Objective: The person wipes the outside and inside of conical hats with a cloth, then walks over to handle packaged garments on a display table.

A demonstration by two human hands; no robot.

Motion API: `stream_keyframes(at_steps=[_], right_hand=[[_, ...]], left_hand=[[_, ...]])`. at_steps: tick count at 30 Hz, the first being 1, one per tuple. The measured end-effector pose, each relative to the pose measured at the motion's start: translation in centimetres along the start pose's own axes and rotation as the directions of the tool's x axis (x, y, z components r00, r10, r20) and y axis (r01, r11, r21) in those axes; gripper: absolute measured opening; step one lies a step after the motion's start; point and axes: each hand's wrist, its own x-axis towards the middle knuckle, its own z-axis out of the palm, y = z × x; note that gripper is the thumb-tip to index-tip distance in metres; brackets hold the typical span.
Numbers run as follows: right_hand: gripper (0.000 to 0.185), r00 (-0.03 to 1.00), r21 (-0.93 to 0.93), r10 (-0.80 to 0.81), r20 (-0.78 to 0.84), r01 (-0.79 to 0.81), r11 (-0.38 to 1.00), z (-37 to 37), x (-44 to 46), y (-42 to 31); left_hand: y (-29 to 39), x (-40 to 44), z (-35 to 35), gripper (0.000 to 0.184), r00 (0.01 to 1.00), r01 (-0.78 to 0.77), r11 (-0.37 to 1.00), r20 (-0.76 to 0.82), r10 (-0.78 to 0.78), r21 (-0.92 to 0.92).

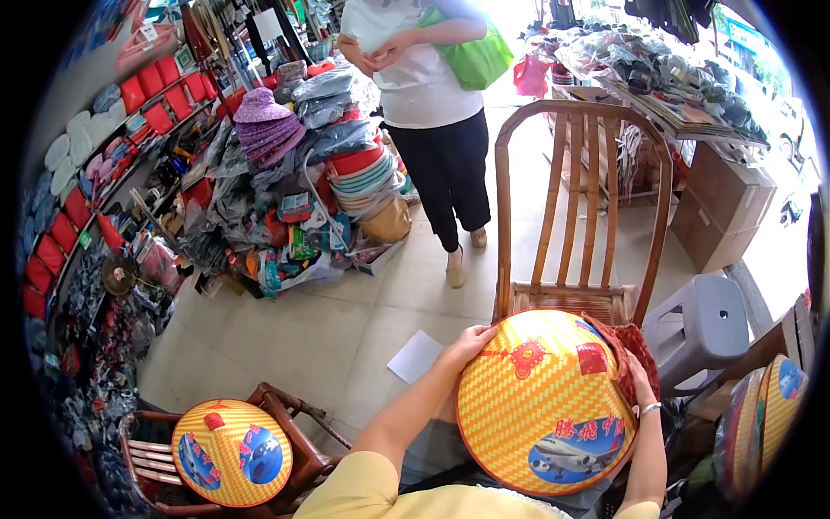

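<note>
A large round yellow woven hat (519, 406) with red patterns and a blue airplane picture lies in front of my body. My left hand (471, 343) grips its upper left rim, fingers closed on the edge. At the right rim, my right hand (638, 381) presses a dark red cloth (638, 339) against the hat, its fingers partly hidden by the cloth. Just beyond the hat stands a bamboo chair (571, 294). Another hat of the same kind (232, 451) rests on a wooden chair at the lower left.
A person (432, 95) with a green bag (474, 54) stands ahead. A grey stool (702, 324), a cardboard box (722, 208) and stacked hats (782, 398) are at the right. Piled goods (294, 208) fill the left. White paper (415, 356) lies on the floor.
</note>
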Motion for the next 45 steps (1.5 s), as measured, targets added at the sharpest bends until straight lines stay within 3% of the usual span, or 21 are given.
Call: stream_keyframes(at_steps=[7, 11, 13, 17, 19, 23, 25, 28, 30, 31, 32, 34, 35, 36, 37, 38, 39, 40, 41, 43, 45], right_hand=[[0.045, 0.940, -0.435, -0.193, 0.282, 0.304, 0.848, 5.7, 0.1, -14.1], [0.060, 0.795, -0.631, -0.067, 0.603, 0.526, 0.569, 10.4, 0.2, -21.0], [0.064, 0.706, -0.623, -0.117, 0.698, 0.680, 0.385, 13.2, 0.0, -21.3], [0.067, 0.637, -0.617, -0.083, 0.766, 0.766, 0.179, 16.3, 1.5, -23.5], [0.067, 0.654, -0.621, -0.293, 0.698, 0.756, 0.207, 16.3, 3.2, -22.8], [0.061, 0.910, -0.797, -0.004, 0.415, 0.365, 0.481, 14.0, 6.2, -23.6], [0.052, 0.952, -0.603, 0.019, 0.306, 0.178, 0.778, 11.7, 6.3, -21.7], [0.049, 0.983, -0.476, 0.131, 0.132, -0.053, 0.878, 6.4, 5.9, -14.6], [0.048, 0.974, -0.167, -0.095, 0.206, 0.131, 0.977, 3.0, 5.5, -8.4], [0.048, 0.950, -0.186, -0.201, 0.239, 0.248, 0.951, 2.8, 4.3, -8.7], [0.041, 0.968, -0.012, -0.203, 0.148, 0.207, 0.978, 2.0, 3.6, -7.2], [0.033, 0.999, 0.217, -0.014, 0.036, 0.006, 0.976, 2.5, 3.5, -10.0], [0.029, 0.973, -0.338, -0.231, 0.016, 0.222, 0.915, 2.6, 3.5, -11.2], [0.019, 0.969, 0.033, -0.033, 0.244, 0.025, 0.999, 2.4, 5.6, -11.2], [0.015, 0.962, -0.150, 0.028, 0.271, 0.014, 0.989, 3.1, 6.7, -10.2], [0.019, 0.966, -0.859, 0.172, 0.195, 0.084, 0.505, 8.5, 4.0, -22.3], [0.025, 0.955, -0.923, -0.013, 0.297, 0.291, 0.251, 10.4, 3.7, -21.6], [0.033, 0.917, -0.916, 0.085, 0.389, 0.374, 0.147, 12.7, 3.9, -22.4], [0.045, 0.839, -0.829, -0.100, 0.536, 0.545, 0.127, 13.5, 2.9, -21.3], [0.067, 0.662, -0.710, -0.310, 0.683, 0.701, -0.066, 15.7, 0.9, -21.3], [0.074, 0.716, -0.638, -0.287, 0.637, 0.698, 0.326, 15.1, 1.7, -22.2]], left_hand=[[1.7, -2.0, 2.0, 0.038, 0.964, -0.261, 0.944, -0.007, 0.265, -0.204], [5.5, -5.1, 2.8, 0.038, 0.936, -0.340, 0.941, 0.093, 0.339, -0.007], [4.3, -4.6, 4.4, 0.032, 0.874, -0.331, 0.867, 0.225, 0.431, -0.373], [7.6, -8.7, 4.7, 0.033, 0.872, -0.413, 0.886, 0.190, 0.451, -0.212], [8.4, -10.1, 4.5, 0.034, 0.881, -0.447, 0.894, 0.157, 0.446, -0.028], [7.7, -11.8, 3.9, 0.038, 0.877, -0.454, 0.881, 0.108, 0.468, -0.131], [9.5, -14.6, 2.9, 0.034, 0.911, -0.401, 0.900, 0.028, 0.411, -0.169], [7.6, -14.6, 1.5, 0.031, 0.888, -0.459, 0.872, -0.067, 0.454, -0.169], [7.2, -14.5, 1.4, 0.031, 0.884, -0.468, 0.872, -0.079, 0.461, -0.144], [7.4, -14.8, 1.3, 0.031, 0.878, -0.478, 0.870, -0.090, 0.470, -0.118], [8.0, -15.0, 1.2, 0.032, 0.860, -0.498, 0.862, -0.071, 0.505, 0.092], [7.7, -13.6, 2.3, 0.033, 0.853, -0.522, 0.853, -0.037, 0.521, -0.009], [7.7, -13.0, 2.8, 0.034, 0.842, -0.537, 0.837, -0.012, 0.539, -0.101], [9.7, -13.9, 3.5, 0.032, 0.874, -0.485, 0.874, 0.027, 0.485, -0.018], [9.4, -13.4, 4.3, 0.032, 0.876, -0.480, 0.877, 0.040, 0.480, -0.014], [8.8, -12.3, 5.6, 0.032, 0.880, -0.446, 0.885, 0.115, 0.462, -0.135], [8.0, -11.2, 6.2, 0.033, 0.874, -0.396, 0.883, 0.191, 0.447, -0.253], [7.4, -10.3, 6.3, 0.034, 0.857, -0.461, 0.886, 0.234, 0.459, -0.049], [7.9, -11.0, 6.6, 0.034, 0.855, -0.460, 0.887, 0.245, 0.456, -0.047], [9.7, -14.1, 6.9, 0.028, 0.899, -0.337, 0.784, 0.068, 0.432, -0.520], [9.5, -14.3, 6.4, 0.028, 0.928, -0.255, 0.655, 0.008, 0.371, -0.711]])
